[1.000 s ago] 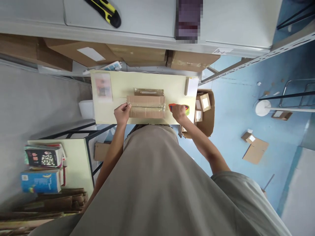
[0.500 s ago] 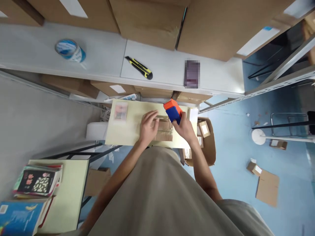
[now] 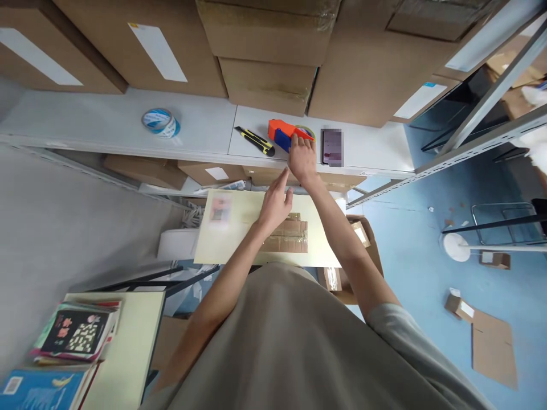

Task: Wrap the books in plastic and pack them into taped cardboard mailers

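My right hand [image 3: 303,160] reaches up to the grey shelf, its fingers closed over an orange and blue tape dispenser [image 3: 278,130]. Part of a tape roll shows behind my knuckles. Just left of the dispenser lies a black and yellow utility knife [image 3: 255,141]. My left hand [image 3: 274,204] is held above the cream table, fingers stretched out and holding nothing. Below it, a cardboard box [image 3: 286,244] with clear tape across it rests on the table, partly covered by my left hand and forearm.
On the shelf [image 3: 205,128] stand a blue and white tape roll [image 3: 161,123] and a pixelated dark flat object [image 3: 332,147]. Large cardboard boxes [image 3: 269,85] line its back. Books [image 3: 77,336] are stacked on a side table at lower left. A carton [image 3: 371,250] sits right of the table.
My right hand has carried the tape dispenser from above the table up to the shelf. My left hand has lifted away from beside the box, and its fingers have straightened.
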Demonstrator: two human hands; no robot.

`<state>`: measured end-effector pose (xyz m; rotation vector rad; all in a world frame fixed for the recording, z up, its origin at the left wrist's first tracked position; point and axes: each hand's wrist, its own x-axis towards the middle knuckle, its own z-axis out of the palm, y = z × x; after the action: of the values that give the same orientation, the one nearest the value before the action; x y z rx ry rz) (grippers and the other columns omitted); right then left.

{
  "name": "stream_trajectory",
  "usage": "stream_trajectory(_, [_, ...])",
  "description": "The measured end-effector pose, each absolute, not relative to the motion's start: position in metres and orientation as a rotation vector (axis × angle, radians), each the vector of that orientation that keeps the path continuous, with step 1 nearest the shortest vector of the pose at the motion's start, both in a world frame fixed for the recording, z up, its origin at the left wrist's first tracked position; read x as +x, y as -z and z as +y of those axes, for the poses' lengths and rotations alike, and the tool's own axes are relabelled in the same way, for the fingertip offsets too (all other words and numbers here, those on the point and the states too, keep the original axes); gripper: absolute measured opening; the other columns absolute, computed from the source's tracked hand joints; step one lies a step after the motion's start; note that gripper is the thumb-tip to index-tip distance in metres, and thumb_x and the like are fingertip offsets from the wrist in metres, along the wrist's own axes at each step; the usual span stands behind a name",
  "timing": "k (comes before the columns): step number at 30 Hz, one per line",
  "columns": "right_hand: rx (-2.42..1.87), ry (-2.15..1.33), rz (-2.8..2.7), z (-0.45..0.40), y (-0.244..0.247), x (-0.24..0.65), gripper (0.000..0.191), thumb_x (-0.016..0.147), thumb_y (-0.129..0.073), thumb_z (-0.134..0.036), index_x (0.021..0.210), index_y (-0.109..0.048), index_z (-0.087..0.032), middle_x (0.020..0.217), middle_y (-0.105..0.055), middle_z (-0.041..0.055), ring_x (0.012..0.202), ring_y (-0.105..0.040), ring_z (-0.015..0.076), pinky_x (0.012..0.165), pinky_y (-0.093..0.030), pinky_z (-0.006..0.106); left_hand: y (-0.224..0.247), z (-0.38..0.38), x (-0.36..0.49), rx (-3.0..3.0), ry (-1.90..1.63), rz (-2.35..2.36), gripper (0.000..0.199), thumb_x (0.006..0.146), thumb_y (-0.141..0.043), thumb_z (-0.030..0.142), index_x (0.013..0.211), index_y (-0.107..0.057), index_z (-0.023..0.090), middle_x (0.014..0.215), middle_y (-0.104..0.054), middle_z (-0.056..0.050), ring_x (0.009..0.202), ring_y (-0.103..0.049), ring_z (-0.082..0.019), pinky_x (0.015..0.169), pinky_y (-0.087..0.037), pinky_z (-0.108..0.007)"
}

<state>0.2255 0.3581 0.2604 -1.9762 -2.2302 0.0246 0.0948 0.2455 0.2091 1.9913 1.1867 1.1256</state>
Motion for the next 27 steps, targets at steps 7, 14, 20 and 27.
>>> stream_trajectory(7, [-1.938, -0.074, -2.04, 0.291, -0.22, 0.242, 0.066, 0.111, -0.012, -0.025, 0.175, -0.013, -0.01, 0.178, -0.026, 0.0205, 0.169, -0.017, 0.0365, 0.133, -0.022, 0.067, -0.119, 0.197, 0.023, 1.667, -0.942, 1.48, 0.061, 0.103, -0.064, 0.046, 0.158, -0.055, 0.021, 0.16, -0.059, -0.016, 0.149, -0.058, -0.033, 0.128, -0.045, -0.049])
stream_trajectory(14, [-2.329, -0.81, -1.79, 0.114, -0.123, 0.243, 0.083, 0.112, -0.027, -0.053, 0.172, -0.006, 0.001, 0.173, -0.031, 0.0345, 0.164, -0.032, 0.0383, 0.128, -0.037, 0.055, -0.044, 0.123, -0.027, 1.161, -0.647, 1.753, 0.054, 0.095, -0.07, 0.05, 0.137, -0.066, 0.017, 0.143, -0.071, -0.018, 0.132, -0.069, -0.033, 0.113, -0.055, -0.047])
stream_trajectory(20, [-2.466, -1.044, -1.541, 0.1, -0.087, 0.231, 0.091, 0.109, -0.04, -0.057, 0.17, -0.007, 0.003, 0.17, -0.038, 0.0353, 0.156, -0.047, 0.0358, 0.118, -0.048, 0.043, -0.034, 0.132, 0.016, 1.11, -0.517, 1.68, 0.06, 0.085, -0.082, 0.055, 0.128, -0.068, 0.015, 0.128, -0.076, -0.019, 0.121, -0.072, -0.035, 0.106, -0.055, -0.046])
stream_trajectory(27, [-2.277, -1.28, -1.561, 0.098, -0.105, 0.26, 0.063, 0.112, -0.025, -0.053, 0.16, -0.042, -0.017, 0.141, -0.073, 0.016, 0.123, -0.071, 0.0248, 0.09, -0.057, 0.03, -0.031, 0.139, -0.01, 1.037, -0.553, 1.39, 0.067, 0.086, -0.07, 0.071, 0.122, -0.072, 0.015, 0.124, -0.078, -0.017, 0.124, -0.07, -0.034, 0.104, -0.056, -0.043])
